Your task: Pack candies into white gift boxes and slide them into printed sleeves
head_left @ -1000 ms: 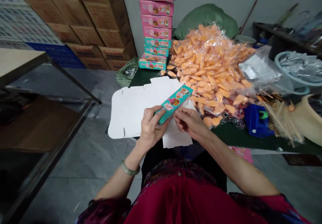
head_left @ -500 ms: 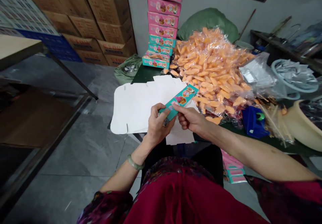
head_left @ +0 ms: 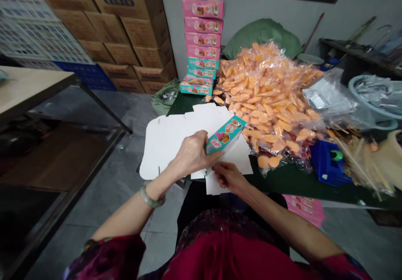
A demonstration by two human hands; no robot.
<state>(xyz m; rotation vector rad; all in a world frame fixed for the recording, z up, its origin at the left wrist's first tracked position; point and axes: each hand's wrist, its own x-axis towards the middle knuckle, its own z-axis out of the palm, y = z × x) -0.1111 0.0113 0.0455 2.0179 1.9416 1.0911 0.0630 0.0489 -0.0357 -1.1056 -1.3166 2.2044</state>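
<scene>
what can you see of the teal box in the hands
The long, narrow teal cardboard box carries printed pink and orange sweets pictures on its top face. It is folded into shape and held tilted above the flat white cardboard blanks, far end higher and pointing toward the heap of orange bagged snacks. The left hand grips its near end; the right hand sits just beneath that end.

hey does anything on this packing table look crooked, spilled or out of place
Mostly no. The stack of boxes leans slightly, its upper pink boxes offset from the teal ones below. A few orange packets have slid off the pile toward the table edge.
</scene>
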